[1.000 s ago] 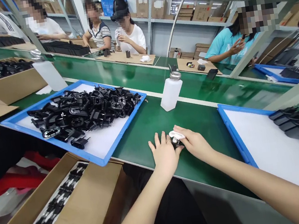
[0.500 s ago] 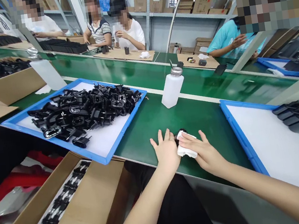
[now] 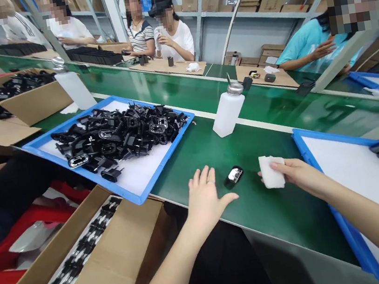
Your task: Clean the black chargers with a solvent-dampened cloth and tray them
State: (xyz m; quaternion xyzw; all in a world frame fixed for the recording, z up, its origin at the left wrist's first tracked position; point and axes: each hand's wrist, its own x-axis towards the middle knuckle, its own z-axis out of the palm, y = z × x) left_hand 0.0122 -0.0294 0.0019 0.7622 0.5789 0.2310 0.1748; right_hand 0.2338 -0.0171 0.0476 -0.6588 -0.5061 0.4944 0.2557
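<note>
My left hand [image 3: 202, 196] lies open on the green tabletop, fingers stretched forward and thumb out to the right. Just right of it, apart from the thumb, is a black plastic plug housing [image 3: 234, 177] with a shiny white and metallic face turned up. Between the fingers and thumb of my right hand [image 3: 296, 173] is a folded white wiping cloth [image 3: 272, 172], held above the table right of the housing. A white pump bottle [image 3: 228, 112] with a metal cap stands upright beyond the housing.
On the left, a blue tray [image 3: 141, 198] holds a heap of black plug parts. Another blue tray [image 3: 332, 202] with dark parts is at the right. Below left stands an open carton [image 3: 120, 250] of packed parts. Co-workers sit across the bench.
My right hand has lifted away to the right with the cloth, off the housing. My left hand has let go and opened beside it. The housing now lies uncovered.
</note>
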